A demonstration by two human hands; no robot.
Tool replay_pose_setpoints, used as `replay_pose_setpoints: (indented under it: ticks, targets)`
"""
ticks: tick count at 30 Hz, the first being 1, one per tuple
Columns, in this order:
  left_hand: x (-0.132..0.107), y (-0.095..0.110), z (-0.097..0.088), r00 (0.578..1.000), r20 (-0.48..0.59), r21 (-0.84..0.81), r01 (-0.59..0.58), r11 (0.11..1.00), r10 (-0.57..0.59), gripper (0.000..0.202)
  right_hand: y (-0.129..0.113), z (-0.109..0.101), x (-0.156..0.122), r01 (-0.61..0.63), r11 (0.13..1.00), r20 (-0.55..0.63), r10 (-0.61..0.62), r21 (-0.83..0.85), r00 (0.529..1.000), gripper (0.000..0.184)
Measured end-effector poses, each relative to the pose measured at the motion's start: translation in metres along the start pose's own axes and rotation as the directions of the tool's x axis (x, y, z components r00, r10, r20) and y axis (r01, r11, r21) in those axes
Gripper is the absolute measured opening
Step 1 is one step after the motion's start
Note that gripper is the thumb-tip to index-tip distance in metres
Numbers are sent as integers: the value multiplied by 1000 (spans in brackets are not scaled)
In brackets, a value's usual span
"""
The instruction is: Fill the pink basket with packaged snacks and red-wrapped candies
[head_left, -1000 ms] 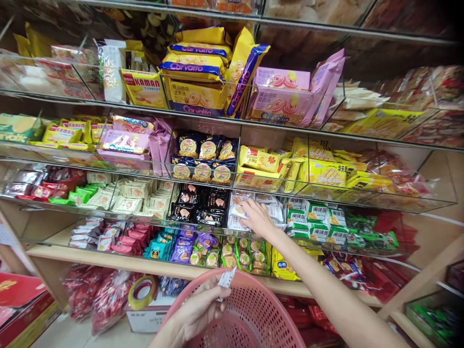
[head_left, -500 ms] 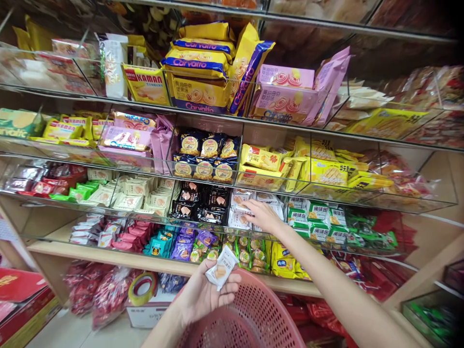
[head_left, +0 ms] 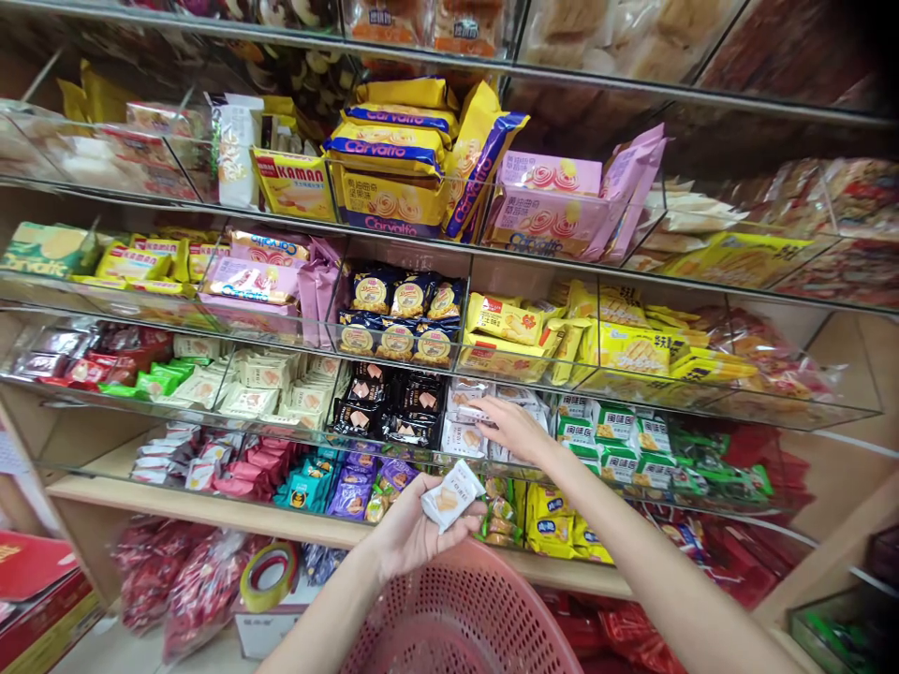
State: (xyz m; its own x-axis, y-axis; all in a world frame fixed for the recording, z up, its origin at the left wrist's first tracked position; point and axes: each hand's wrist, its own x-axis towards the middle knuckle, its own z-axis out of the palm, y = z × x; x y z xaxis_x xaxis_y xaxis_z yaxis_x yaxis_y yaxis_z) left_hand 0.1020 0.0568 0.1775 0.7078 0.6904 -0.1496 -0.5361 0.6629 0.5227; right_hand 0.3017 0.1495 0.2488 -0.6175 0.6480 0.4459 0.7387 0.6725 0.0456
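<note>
Left hand (head_left: 411, 529): grip closed on white snack packet (head_left: 451, 493), thumb pinning it flat across the fingers, above pink basket (head_left: 449, 618). Right hand (head_left: 518, 429): laid on matching packets (head_left: 460, 435) in clear shelf bin (head_left: 456, 457); grip state undeterminable, fingertips partly hidden. Basket bottom cut off.

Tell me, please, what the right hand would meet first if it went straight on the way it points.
The right hand points left into the clear bin, so it would probably meet the white packets there first; contact looks close, though depth is unclear.
</note>
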Motion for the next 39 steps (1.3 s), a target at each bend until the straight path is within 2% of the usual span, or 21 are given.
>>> replay_pose_setpoints:
  ticks: [3,8,15,19,24,30,34,37,39]
  targets:
    - [17,11,6,999,-41,2,-5,1000,5,47,4,1,-2,19,999,-29,-18,33,999,35]
    - [40,16,7,983,-182,51,-28,998,37,49,6,0,-5,22,999,-79,-19,42,997,32]
    - [55,20,11,979,-184,17,-91,996,93,48,-5,1,-13,86,996,-134,-81,31,988,34]
    - [57,21,7,985,-130,11,-112,994,113,47,-12,2,-27,151,989,-138,-151,-12,979,42]
    - [56,19,4,993,-67,48,-89,995,92,60,-12,8,-49,235,968,-130,-246,-90,961,41]
    - [59,12,6,969,-176,160,-144,977,171,53,-8,16,-65,276,943,-112,-299,-187,948,32]
    - [60,9,9,953,-204,176,-191,966,226,47,-4,18,-71,237,963,-180,-258,-130,949,42]
    - [58,9,11,956,-197,163,-188,969,219,48,-4,16,-69,141,990,-217,-138,-3,966,51]
    - [58,9,12,955,-204,151,-186,971,215,48,-6,12,-65,78,996,-201,-66,52,977,55]
